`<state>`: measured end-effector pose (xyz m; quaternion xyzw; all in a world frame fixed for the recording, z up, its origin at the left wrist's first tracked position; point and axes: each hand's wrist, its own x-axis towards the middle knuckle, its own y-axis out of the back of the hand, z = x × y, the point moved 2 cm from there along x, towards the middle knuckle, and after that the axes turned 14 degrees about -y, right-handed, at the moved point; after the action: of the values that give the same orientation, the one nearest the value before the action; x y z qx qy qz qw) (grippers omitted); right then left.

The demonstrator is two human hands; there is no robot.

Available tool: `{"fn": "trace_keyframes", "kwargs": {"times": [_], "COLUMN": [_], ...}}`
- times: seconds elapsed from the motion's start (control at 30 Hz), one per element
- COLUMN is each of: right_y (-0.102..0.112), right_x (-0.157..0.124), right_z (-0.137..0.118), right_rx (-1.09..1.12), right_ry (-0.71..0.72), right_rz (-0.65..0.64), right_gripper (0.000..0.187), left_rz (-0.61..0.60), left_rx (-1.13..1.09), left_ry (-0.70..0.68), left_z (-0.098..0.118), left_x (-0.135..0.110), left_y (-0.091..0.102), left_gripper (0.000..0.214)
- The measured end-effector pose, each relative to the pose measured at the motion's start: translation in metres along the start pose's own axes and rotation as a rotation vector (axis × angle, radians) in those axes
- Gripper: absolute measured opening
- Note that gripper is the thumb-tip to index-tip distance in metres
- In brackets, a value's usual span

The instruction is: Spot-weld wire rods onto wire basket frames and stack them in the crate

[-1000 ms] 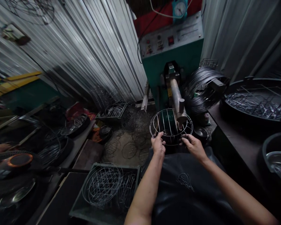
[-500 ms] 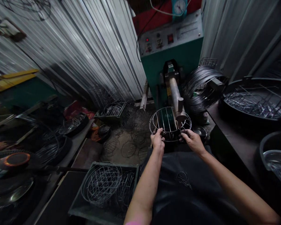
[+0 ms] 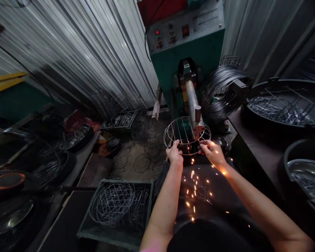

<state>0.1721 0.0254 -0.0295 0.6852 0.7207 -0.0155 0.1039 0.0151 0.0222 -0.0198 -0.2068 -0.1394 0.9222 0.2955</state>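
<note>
My left hand [image 3: 174, 153] grips the near left rim of a round wire rack [image 3: 180, 131], its thumb on top. The rack is a bright wire ring with parallel bars across it, held about level. My right hand [image 3: 212, 152] is closed in a pinch at the rack's near right rim, just beneath the spot welder's electrode arm [image 3: 192, 98]. What sits between those fingertips is too small to make out. Orange sparks [image 3: 193, 175] fall from the electrode tip over my right forearm and the dark apron [image 3: 225, 196]. A small bundle of bent wires [image 3: 202, 194] lies on the apron.
The green welding machine [image 3: 186, 52] stands ahead, a wire coil [image 3: 225, 91] at its right. Black tubs [image 3: 283, 82] of metal pieces stand further right. A green crate [image 3: 112, 241] of wire grids is at lower left; loose wire rings [image 3: 141, 163] lie on the floor.
Bright sparks now spray down from the electrode. The electrode tip now meets the wires near my right fingertips. My view has shifted slightly; both hands stay at the rack.
</note>
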Motion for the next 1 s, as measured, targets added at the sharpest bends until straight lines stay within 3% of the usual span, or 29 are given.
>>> {"fn": "trace_keyframes", "kwargs": {"times": [0.17,0.3,0.47,0.63,0.73,0.83,1.0], "right_y": [0.015,0.045,0.068,0.073,0.073,0.075,0.078], "right_x": [-0.008,-0.015,-0.027,-0.054,-0.071,-0.082,-0.084], "right_z": [0.000,0.025,0.079,0.124,0.138,0.143,0.149], "right_rx": [0.116,0.162,-0.095,-0.364,-0.461,-0.548,-0.666], "right_ry": [0.002,-0.063,-0.155,-0.047,0.038,0.100,0.003], "right_rz": [0.073,0.208,0.174,0.163,0.139,0.112,0.173], "right_gripper": [0.036,0.046,0.050,0.038,0.033,0.034,0.037], "left_rz": [0.000,0.009,0.035,0.072,0.077,0.031,-0.093], "left_rx": [0.020,-0.002,-0.035,-0.024,-0.006,0.023,0.094], "left_ry": [0.003,-0.001,0.062,0.080,0.051,0.104,0.286], "left_z": [0.001,0.000,-0.005,-0.005,-0.004,-0.002,0.015], "left_x": [-0.003,-0.004,-0.005,-0.011,-0.016,-0.017,0.018], "left_y": [-0.001,-0.001,0.001,-0.001,-0.002,0.007,0.037], "left_gripper": [0.045,0.046,0.038,0.036,0.038,0.039,0.042]}}
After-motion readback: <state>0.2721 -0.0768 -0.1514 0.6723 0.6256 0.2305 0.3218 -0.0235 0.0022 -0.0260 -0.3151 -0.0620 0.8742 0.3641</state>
